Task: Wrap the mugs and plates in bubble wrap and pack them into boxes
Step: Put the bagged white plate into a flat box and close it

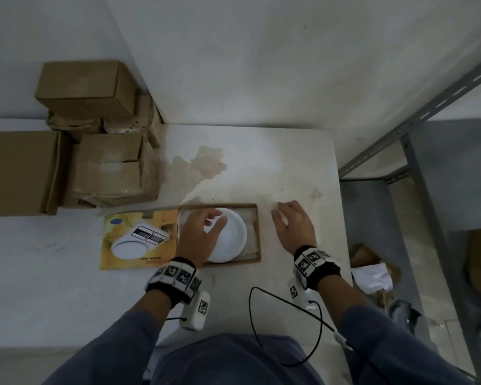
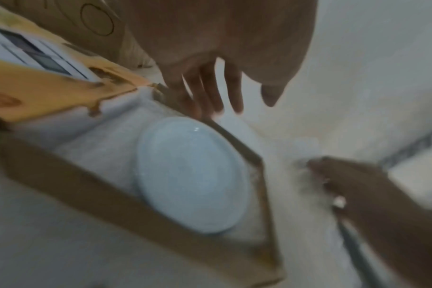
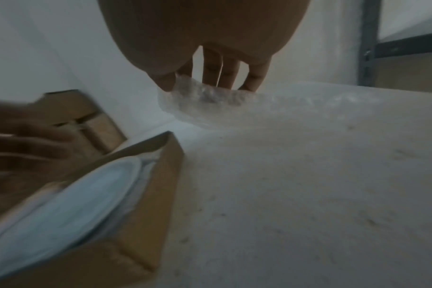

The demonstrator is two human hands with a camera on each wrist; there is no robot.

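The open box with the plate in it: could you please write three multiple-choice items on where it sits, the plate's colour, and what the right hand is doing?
1. Where is the open box?
A. on the table
B. on the metal shelf
C. atop the stacked cartons

2. What colour is the plate?
A. white
B. black
C. red

3. What is the right hand doing?
A. gripping the plate
B. pinching bubble wrap
C. hanging idle

Key: 1 A, its walls stand on the table; 2 A, white in every view; 3 B, fingertips close on the wrap's edge.
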